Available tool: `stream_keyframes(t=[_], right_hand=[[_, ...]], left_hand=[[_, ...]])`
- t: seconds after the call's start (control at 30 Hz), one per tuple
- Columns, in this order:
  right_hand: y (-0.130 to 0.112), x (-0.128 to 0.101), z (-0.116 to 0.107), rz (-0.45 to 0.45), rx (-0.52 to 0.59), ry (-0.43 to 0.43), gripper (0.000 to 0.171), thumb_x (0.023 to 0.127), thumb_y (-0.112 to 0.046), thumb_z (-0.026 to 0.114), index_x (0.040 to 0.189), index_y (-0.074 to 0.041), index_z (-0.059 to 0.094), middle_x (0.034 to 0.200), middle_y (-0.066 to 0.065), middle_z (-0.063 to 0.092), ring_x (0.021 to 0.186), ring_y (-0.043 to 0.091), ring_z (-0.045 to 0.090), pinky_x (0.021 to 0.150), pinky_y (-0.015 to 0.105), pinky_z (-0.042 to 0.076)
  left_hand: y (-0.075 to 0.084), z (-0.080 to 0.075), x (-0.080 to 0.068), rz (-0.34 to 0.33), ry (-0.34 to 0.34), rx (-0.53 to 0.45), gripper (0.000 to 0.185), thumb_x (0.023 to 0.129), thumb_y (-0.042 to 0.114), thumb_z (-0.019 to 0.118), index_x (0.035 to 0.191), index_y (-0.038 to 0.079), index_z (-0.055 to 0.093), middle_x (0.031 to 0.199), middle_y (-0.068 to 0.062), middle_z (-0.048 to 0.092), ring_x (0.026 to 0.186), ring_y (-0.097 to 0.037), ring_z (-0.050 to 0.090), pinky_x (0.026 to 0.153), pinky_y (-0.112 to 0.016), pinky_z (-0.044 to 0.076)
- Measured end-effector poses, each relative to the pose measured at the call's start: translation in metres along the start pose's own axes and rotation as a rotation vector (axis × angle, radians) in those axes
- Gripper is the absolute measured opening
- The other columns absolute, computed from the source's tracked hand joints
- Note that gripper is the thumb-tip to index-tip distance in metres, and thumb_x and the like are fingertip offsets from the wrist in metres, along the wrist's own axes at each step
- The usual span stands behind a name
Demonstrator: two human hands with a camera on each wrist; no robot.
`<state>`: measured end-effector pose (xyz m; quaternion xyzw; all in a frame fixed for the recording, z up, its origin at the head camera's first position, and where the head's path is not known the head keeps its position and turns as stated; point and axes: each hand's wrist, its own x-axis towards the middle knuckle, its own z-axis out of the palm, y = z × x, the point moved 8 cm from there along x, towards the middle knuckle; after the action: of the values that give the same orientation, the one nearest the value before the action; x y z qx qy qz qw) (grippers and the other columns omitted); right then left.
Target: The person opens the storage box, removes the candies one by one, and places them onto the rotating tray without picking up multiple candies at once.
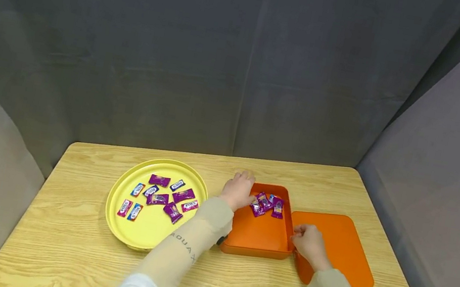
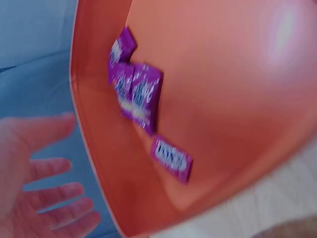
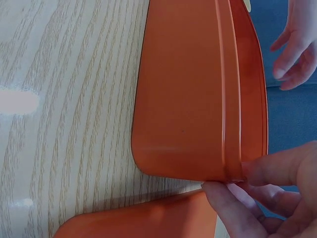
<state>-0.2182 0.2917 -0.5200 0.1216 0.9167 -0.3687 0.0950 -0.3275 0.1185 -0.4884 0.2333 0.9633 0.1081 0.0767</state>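
An orange open box [image 1: 258, 230] stands on the table, with several purple-wrapped candies [image 1: 264, 203] gathered at its far end. In the left wrist view a smaller pink wrapped candy [image 2: 172, 157] lies beside the purple ones. My left hand [image 1: 238, 190] is at the box's far left corner, its fingers spread just outside the rim and holding nothing. At the near right corner my right hand [image 1: 309, 242] pinches the rim, thumb and fingertips [image 3: 257, 171] on the box edge. A flat orange lid [image 1: 346, 241] lies right of the box, partly under my right hand.
Left of the box sits a round yellow tray [image 1: 116, 223] holding several purple candies [image 1: 183, 195] and small blue or pink wrapped ones [image 1: 134, 212]. Grey cloth walls [image 1: 172, 51] enclose the wooden table [image 1: 55, 246] at the back and both sides.
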Motion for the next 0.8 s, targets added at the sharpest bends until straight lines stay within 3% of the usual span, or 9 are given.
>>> stream_keyframes(t=[0.23, 0.4, 0.63, 0.7, 0.8], right_hand=[[0.0, 0.0, 0.0, 0.0, 0.014, -0.003, 0.03, 0.081, 0.001, 0.056, 0.106, 0.017, 0.056, 0.078, 0.013, 0.058, 0.061, 0.017, 0.047, 0.054, 0.026, 0.044], [0.001, 0.0, 0.0, -0.002, 0.011, 0.003, 0.029, 0.081, 0.002, 0.056, 0.106, 0.016, 0.056, 0.079, 0.013, 0.059, 0.061, 0.016, 0.048, 0.054, 0.026, 0.044], [0.001, 0.0, 0.001, -0.002, 0.01, 0.005, 0.029, 0.081, 0.001, 0.057, 0.106, 0.016, 0.056, 0.074, 0.01, 0.057, 0.058, 0.016, 0.047, 0.052, 0.026, 0.043], [0.001, 0.0, 0.0, -0.003, 0.007, 0.009, 0.028, 0.081, 0.001, 0.057, 0.106, 0.015, 0.057, 0.073, 0.009, 0.056, 0.058, 0.016, 0.046, 0.052, 0.026, 0.042], [0.001, -0.001, 0.0, -0.001, 0.006, 0.011, 0.028, 0.081, 0.001, 0.057, 0.106, 0.015, 0.057, 0.073, 0.009, 0.056, 0.058, 0.016, 0.046, 0.052, 0.026, 0.042]], left_hand=[[0.002, 0.017, 0.008, -0.092, -0.042, -0.014, 0.027, 0.085, 0.021, 0.065, 0.108, 0.008, 0.065, 0.105, -0.01, 0.059, 0.094, -0.021, 0.058, 0.07, -0.03, 0.054], [-0.003, 0.027, 0.011, -0.169, -0.065, -0.105, 0.016, 0.088, 0.006, 0.059, 0.1, 0.007, 0.069, 0.1, -0.01, 0.064, 0.086, -0.022, 0.062, 0.062, -0.03, 0.052], [-0.005, 0.036, 0.012, -0.224, -0.081, -0.108, 0.021, 0.09, 0.005, 0.054, 0.107, 0.006, 0.066, 0.104, -0.013, 0.061, 0.096, -0.026, 0.058, 0.076, -0.034, 0.052], [-0.004, 0.038, 0.01, -0.218, -0.107, -0.046, 0.03, 0.083, 0.006, 0.066, 0.112, 0.004, 0.062, 0.109, -0.015, 0.058, 0.103, -0.028, 0.056, 0.083, -0.035, 0.05], [-0.002, 0.043, 0.006, -0.189, -0.171, 0.096, 0.066, 0.063, 0.014, 0.083, 0.121, 0.003, 0.053, 0.12, -0.017, 0.052, 0.113, -0.029, 0.051, 0.094, -0.036, 0.044]])
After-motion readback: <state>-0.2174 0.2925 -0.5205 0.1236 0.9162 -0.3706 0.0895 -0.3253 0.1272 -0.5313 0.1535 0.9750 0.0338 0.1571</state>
